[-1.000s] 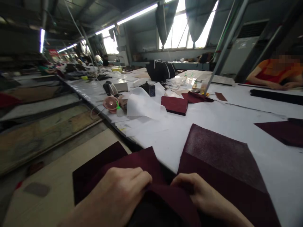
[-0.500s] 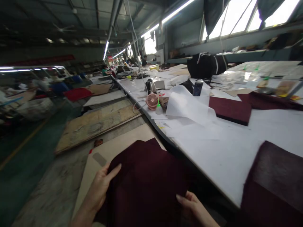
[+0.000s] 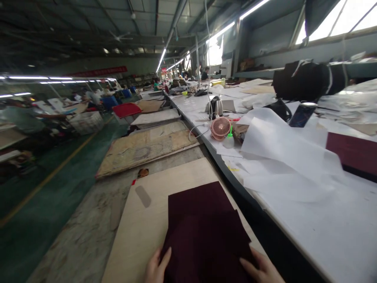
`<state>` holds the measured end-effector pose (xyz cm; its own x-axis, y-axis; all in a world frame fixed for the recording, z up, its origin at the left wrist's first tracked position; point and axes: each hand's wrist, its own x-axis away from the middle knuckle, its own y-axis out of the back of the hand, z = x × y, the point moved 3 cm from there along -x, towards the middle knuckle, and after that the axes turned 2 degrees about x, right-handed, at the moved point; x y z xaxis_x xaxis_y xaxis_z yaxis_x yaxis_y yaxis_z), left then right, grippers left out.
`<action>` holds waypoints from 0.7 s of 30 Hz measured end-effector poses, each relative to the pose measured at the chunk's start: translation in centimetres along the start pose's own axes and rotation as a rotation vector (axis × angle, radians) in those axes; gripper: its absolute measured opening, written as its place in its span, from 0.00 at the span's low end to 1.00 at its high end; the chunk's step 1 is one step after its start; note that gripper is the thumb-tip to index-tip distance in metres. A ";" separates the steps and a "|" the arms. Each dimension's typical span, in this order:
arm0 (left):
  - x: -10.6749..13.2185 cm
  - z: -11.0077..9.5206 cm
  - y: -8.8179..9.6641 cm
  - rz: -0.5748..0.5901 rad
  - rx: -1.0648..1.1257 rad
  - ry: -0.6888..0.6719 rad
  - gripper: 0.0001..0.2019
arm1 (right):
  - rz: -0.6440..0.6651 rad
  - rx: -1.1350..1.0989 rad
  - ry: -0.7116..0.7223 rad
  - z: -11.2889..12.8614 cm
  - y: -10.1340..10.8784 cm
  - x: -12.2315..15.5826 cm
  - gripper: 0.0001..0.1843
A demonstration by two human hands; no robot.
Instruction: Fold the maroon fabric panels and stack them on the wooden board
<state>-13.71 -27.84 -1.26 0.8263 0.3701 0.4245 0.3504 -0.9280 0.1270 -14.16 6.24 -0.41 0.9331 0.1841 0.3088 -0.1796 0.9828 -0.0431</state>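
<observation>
A dark maroon fabric piece [image 3: 203,236] lies on a pale wooden board [image 3: 144,228] low beside the long white table [image 3: 324,232]. My left hand [image 3: 157,267] rests at the fabric's lower left edge, thumb up along the cloth, fingers spread. My right hand [image 3: 262,269] lies flat on the fabric's lower right corner, fingers stretched out. Both hands are cut off by the bottom edge of the picture.
On the table lie white paper sheets [image 3: 282,153], a pink small fan [image 3: 220,128], a small bottle [image 3: 229,139], a kettle [image 3: 215,107], a black bag [image 3: 306,80] and a maroon stack [image 3: 353,155]. More boards [image 3: 147,145] lie on the floor. People work far off at the left.
The view has swung left, away from the table. The maroon piece went from my grip at the table edge down onto the board, and both hands now press it flat.
</observation>
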 end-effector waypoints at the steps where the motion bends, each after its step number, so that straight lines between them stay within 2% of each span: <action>1: -0.4 -0.5 -0.2 0.032 0.029 -0.025 0.25 | -0.011 0.014 0.027 1.0 0.3 -0.7 0.25; 4: -2.2 -2.1 -0.9 0.103 0.063 -0.094 0.26 | 0.016 -0.027 0.038 3.6 1.2 -3.9 0.25; 6: -3.9 -2.9 -1.6 0.115 -0.027 -0.135 0.26 | 0.037 -0.072 -0.021 4.2 1.8 -6.6 0.25; 8: -5.9 -3.4 -2.3 0.123 -0.225 -0.191 0.25 | 0.020 -0.052 -0.099 3.8 2.3 -9.4 0.24; 12: -9.5 -3.8 -3.4 0.088 -0.559 -0.258 0.19 | -0.113 0.212 -0.146 2.2 3.2 -13.7 0.19; 16: -11.4 -3.6 -3.4 0.036 -0.705 -0.248 0.12 | -0.192 0.359 -0.133 0.6 3.7 -15.4 0.14; 21: -11.9 -3.0 -2.8 -0.030 -0.865 -0.229 0.13 | -0.241 0.524 -0.106 -0.6 4.2 -15.8 0.13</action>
<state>-25.83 -29.78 -3.98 0.9225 0.3083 0.2321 -0.0050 -0.5919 0.8060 -29.50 7.49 -6.01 0.9353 -0.0723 0.3463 -0.1219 0.8530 0.5075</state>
